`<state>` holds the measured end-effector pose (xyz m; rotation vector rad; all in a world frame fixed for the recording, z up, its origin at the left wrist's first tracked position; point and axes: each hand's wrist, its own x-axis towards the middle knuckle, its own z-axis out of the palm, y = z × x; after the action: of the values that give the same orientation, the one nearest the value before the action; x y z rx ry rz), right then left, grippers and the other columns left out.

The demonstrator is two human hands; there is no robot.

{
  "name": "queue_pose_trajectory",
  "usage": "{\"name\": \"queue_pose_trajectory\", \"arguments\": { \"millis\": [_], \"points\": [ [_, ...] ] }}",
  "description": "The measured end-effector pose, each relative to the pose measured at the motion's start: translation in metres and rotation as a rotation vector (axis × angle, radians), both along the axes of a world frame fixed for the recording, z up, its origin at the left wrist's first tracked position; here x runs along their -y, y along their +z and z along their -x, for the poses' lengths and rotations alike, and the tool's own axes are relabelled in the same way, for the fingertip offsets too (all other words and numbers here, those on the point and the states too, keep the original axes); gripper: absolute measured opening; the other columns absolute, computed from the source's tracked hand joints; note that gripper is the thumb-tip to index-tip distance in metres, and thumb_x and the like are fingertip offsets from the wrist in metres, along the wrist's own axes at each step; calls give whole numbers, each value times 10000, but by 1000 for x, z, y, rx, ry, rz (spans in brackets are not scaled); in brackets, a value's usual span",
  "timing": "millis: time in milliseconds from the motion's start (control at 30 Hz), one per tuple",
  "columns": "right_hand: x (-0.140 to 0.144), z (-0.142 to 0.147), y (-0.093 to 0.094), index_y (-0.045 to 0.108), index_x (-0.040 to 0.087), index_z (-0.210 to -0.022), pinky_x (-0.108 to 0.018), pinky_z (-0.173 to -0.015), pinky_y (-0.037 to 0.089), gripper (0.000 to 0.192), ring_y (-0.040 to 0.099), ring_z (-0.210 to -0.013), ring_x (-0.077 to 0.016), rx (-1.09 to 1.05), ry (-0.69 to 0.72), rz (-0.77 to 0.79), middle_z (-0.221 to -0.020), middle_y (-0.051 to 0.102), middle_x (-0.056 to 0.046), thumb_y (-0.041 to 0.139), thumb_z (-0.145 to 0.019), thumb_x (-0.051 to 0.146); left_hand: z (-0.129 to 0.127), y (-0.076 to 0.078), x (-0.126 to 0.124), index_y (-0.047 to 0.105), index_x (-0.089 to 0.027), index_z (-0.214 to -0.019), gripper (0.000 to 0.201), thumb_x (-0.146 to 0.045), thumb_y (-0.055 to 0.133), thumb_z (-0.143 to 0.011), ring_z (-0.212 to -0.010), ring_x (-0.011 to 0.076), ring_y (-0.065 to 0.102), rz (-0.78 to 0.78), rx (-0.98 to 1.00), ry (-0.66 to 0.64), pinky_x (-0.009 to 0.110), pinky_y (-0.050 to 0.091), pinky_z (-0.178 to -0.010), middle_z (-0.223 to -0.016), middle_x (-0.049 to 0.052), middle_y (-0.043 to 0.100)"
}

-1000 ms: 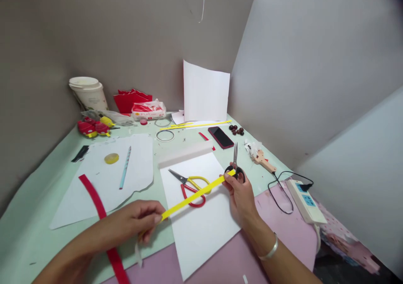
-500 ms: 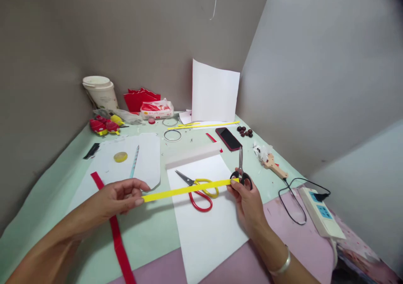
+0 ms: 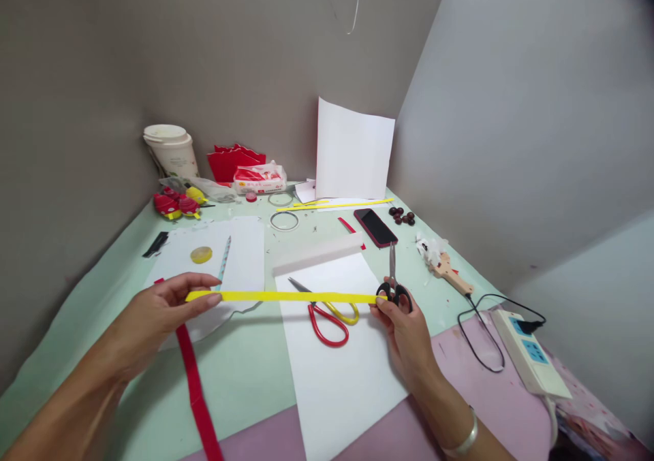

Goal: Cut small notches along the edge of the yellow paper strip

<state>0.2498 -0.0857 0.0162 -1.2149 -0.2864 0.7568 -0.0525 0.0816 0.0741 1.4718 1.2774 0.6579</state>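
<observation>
A long yellow paper strip stretches level above the table between my two hands. My left hand pinches its left end. My right hand pinches its right end and also holds black-handled scissors, blades shut and pointing away from me. Under the strip lie red-and-yellow-handled scissors on a white sheet. A red paper strip lies below my left hand.
On another white sheet lie a tape roll and a pencil. Farther back: paper cups, red paper pieces, wire rings, a phone, a glue gun and a power strip at right.
My left hand has lifted and moved left, so the yellow strip went from slanted to level and taut. My right hand stayed roughly where it was, scissors still in it.
</observation>
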Motion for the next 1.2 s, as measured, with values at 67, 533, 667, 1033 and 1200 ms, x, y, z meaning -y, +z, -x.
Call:
{"name": "queue_pose_trajectory", "arguments": {
  "millis": [67, 533, 667, 1033, 1200],
  "points": [
    [0, 1, 0, 638, 243, -1092, -213, -733, 572, 416, 586, -885, -144, 4, 6, 4, -954, 592, 15, 770, -699, 200, 3, -3, -3, 643, -233, -1045, 445, -398, 798, -662, -794, 125, 565, 3, 54, 24, 187, 417, -710, -873, -57, 672],
    [-1, 6, -1, 633, 205, -1098, -235, -715, 582, 428, 643, -793, -141, -7, 38, 25, -922, 613, 11, 764, -691, 209, 5, -17, -16, 654, -167, -1021, 267, -86, 664, -768, -721, 93, 702, 98, 420, 301, 113, 555, -607, -849, 26, 736],
    [-2, 7, 0, 627, 205, -1095, -244, -735, 585, 423, 650, -794, -140, -6, 43, 24, -927, 611, 18, 760, -693, 211, 4, -20, -17, 668, -156, -971, 218, -55, 634, -780, -751, 106, 717, 93, 466, 318, 123, 571, -614, -890, 44, 734],
    [-1, 7, -1, 597, 210, -1124, -266, -762, 593, 441, 670, -798, -150, 4, 56, 24, -932, 615, 25, 748, -710, 200, 2, -16, -13, 665, -145, -947, 200, -28, 597, -800, -716, 116, 726, 59, 472, 361, 139, 582, -615, -824, 36, 741],
    [-1, 7, -4, 595, 203, -1122, -259, -758, 595, 459, 666, -824, -157, 11, 58, 27, -929, 618, 20, 763, -695, 203, 1, -16, -12, 647, -130, -954, 184, -34, 601, -805, -715, 118, 725, 59, 461, 374, 134, 577, -607, -812, 41, 737]
  ]
}}
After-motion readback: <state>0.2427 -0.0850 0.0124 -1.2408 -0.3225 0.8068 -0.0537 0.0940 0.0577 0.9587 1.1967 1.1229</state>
